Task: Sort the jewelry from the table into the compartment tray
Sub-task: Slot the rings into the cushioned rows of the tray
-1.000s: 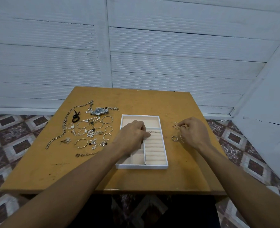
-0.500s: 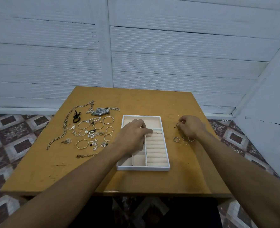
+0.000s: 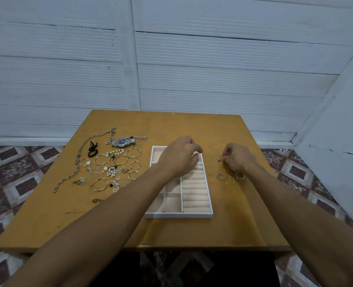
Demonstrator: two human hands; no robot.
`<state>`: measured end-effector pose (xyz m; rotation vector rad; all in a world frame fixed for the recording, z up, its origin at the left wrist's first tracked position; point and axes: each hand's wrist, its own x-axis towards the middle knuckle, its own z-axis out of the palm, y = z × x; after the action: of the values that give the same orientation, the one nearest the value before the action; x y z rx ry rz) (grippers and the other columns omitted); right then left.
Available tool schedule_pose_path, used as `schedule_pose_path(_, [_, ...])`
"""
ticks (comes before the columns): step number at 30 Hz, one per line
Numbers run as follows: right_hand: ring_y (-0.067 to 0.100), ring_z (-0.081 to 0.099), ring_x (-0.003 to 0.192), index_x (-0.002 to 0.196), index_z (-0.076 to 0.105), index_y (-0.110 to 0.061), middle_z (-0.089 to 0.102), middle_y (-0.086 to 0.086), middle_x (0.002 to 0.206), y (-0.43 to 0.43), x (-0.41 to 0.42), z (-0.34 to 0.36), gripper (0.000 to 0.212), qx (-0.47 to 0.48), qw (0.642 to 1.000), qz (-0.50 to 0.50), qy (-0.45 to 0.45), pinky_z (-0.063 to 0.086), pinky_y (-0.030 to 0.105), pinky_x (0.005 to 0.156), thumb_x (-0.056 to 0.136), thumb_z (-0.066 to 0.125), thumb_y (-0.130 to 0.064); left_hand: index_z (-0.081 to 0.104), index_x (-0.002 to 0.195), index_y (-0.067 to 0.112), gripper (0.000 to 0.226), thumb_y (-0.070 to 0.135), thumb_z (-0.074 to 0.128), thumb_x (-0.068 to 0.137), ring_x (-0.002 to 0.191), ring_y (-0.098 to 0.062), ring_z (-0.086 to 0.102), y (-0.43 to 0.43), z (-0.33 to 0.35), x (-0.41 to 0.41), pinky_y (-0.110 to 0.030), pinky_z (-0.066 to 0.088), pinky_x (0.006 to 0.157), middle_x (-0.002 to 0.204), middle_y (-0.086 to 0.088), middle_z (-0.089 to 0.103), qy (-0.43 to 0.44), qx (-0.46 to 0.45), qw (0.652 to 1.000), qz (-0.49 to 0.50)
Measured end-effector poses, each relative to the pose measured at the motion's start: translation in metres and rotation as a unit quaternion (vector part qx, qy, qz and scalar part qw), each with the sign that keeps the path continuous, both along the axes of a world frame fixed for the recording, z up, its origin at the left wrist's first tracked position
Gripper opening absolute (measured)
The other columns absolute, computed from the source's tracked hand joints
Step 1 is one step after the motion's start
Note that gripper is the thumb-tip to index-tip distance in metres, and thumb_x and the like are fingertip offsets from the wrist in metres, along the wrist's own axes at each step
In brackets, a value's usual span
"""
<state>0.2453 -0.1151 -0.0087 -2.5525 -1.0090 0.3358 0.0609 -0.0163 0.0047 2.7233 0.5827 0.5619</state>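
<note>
Left hand [image 3: 178,157] resting curled over the white tray [image 3: 179,214], grip contents unclear; right hand [image 3: 236,159] pinching a small ring [image 3: 221,159] beside it; more rings [image 3: 221,176] and bracelets [image 3: 99,184] on table [image 3: 192,125].

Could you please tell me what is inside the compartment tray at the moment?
The compartment tray shows bare ring rolls and open near-left compartments; one ring seems to sit by the left hand, which covers the far compartments.

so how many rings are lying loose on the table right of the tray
3 that show: one nearest the tray, a thin one in the middle, one by the right wrist. The right hand may hide more.
</note>
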Motion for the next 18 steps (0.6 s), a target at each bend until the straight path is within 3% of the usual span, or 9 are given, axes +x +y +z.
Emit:
schedule_pose_path(10, [0.018, 0.061, 0.083, 0.068, 0.057, -0.025, 0.063, -0.013, 0.068, -0.009, 0.007, 0.003, 0.019, 0.069, 0.996, -0.003, 0.048, 0.045, 0.048, 0.092, 0.083, 0.067, -0.018, 0.068, 0.112, 0.026, 0.027, 0.036, 0.057, 0.090, 0.120, -0.024, 0.042, -0.015, -0.001, 0.065, -0.036, 0.033, 0.095, 0.119, -0.003, 0.058, 0.114, 0.034, 0.993, 0.001])
schedule_pose_path(15, [0.015, 0.061, 0.073, 0.075, 0.061, -0.021, 0.065, -0.005, 0.068, -0.028, 0.023, 0.014, 0.012, 0.123, 0.990, 0.003, 0.068, 0.047, 0.030, 0.071, 0.083, 0.070, -0.019, 0.064, 0.119, 0.027, 0.030, 0.035, 0.057, 0.091, 0.123, -0.023, 0.039, -0.018, -0.008, 0.088, -0.039, 0.030, 0.098, 0.124, -0.003, 0.056, 0.155, 0.047, 0.987, -0.002])
schedule_pose_path(18, [0.013, 0.064, 0.076, 0.080, 0.063, -0.017, 0.069, -0.005, 0.068, -0.042, 0.036, 0.015, 0.008, 0.130, 0.988, 0.001, 0.077, 0.047, 0.030, 0.073, 0.084, 0.069, -0.017, 0.063, 0.119, 0.028, 0.031, 0.038, 0.058, 0.091, 0.123, -0.023, 0.040, -0.019, -0.012, 0.099, -0.039, 0.030, 0.098, 0.126, -0.003, 0.056, 0.166, 0.052, 0.985, -0.005])
